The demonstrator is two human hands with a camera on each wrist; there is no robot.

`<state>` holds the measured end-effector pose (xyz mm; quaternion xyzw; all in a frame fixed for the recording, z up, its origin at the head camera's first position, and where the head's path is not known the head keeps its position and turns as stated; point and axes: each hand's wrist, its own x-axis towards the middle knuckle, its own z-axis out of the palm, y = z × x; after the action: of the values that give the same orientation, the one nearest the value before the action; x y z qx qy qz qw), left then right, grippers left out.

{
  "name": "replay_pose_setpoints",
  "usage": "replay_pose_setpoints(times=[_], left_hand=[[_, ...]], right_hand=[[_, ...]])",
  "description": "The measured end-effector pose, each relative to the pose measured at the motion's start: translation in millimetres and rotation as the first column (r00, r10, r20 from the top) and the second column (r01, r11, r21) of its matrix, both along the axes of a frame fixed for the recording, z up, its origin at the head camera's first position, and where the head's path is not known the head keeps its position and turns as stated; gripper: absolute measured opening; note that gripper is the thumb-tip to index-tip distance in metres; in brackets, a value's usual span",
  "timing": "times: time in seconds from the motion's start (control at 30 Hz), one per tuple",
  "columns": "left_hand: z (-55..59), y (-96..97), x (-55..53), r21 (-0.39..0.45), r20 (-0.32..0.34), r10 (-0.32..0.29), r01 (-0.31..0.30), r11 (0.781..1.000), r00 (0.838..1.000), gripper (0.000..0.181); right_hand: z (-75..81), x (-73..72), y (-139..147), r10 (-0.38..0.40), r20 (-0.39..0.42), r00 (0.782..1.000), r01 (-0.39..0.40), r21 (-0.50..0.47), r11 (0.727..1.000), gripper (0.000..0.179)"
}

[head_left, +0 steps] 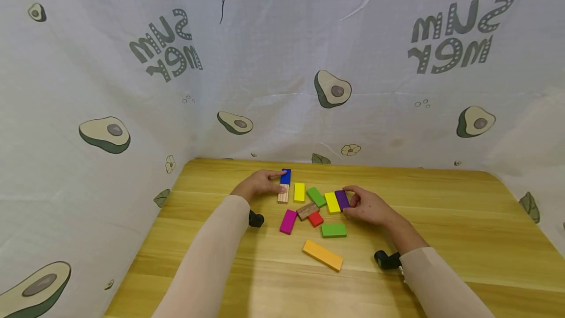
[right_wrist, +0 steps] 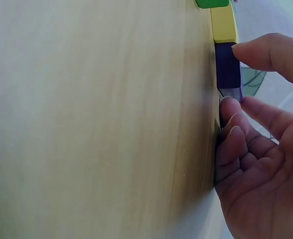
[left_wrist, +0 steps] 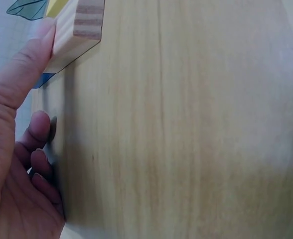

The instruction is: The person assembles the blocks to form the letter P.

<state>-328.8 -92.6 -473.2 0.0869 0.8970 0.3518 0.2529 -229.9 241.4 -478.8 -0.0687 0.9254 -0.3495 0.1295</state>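
My left hand (head_left: 259,184) reaches over two blocks lined up end to end, a blue block (head_left: 286,176) and a plain wood block (head_left: 283,195). Its index finger lies on the blue one; its thumb touches the side of the wood block, seen close in the left wrist view. The other fingers hang below. On the right, my right hand (head_left: 370,206) pinches a purple block (head_left: 342,200) between thumb and index finger at its two ends. That block lies side by side with a yellow block (head_left: 332,203). In the right wrist view the remaining fingers curl near the tabletop.
Between the hands lie another yellow block (head_left: 299,193), a green block (head_left: 316,197), a brown block (head_left: 307,211) and a red block (head_left: 315,219). Nearer are a magenta block (head_left: 289,222), a second green block (head_left: 334,230) and an orange block (head_left: 322,255). A printed curtain (head_left: 282,126) hangs behind the table.
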Motion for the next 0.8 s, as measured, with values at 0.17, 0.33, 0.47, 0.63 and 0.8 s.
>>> replay_pose_setpoints(times=[0.17,0.33,0.47,0.63,0.8], left_hand=[[1.2,1.2,-0.1,-0.02,-0.009,-0.004,0.004,1.0,1.0,0.073],[0.9,0.5,-0.5,-0.031,-0.021,-0.02,0.019,0.999,1.0,0.073],[0.9,0.5,-0.9,-0.042,-0.029,-0.027,0.026,0.999,0.999,0.072],[1.2,0.8,-1.2,-0.055,-0.04,-0.024,0.022,0.998,0.999,0.071],[2.1,1.0,0.6,-0.055,-0.04,-0.022,0.02,0.998,0.999,0.071]], right_hand=[[-2.0,-1.0,2.8,0.014,0.003,1.0,-0.014,-0.014,1.0,0.076],[-3.2,-1.5,5.3,0.04,-0.012,0.999,-0.04,-0.01,0.999,0.076],[-3.4,-0.9,5.9,0.037,-0.028,0.999,-0.037,-0.01,0.999,0.071],[-3.4,1.3,7.2,-0.002,-0.035,0.999,0.0,-0.047,0.999,0.066],[-5.1,4.6,7.9,-0.054,-0.014,0.998,0.052,-0.114,0.992,0.067]])
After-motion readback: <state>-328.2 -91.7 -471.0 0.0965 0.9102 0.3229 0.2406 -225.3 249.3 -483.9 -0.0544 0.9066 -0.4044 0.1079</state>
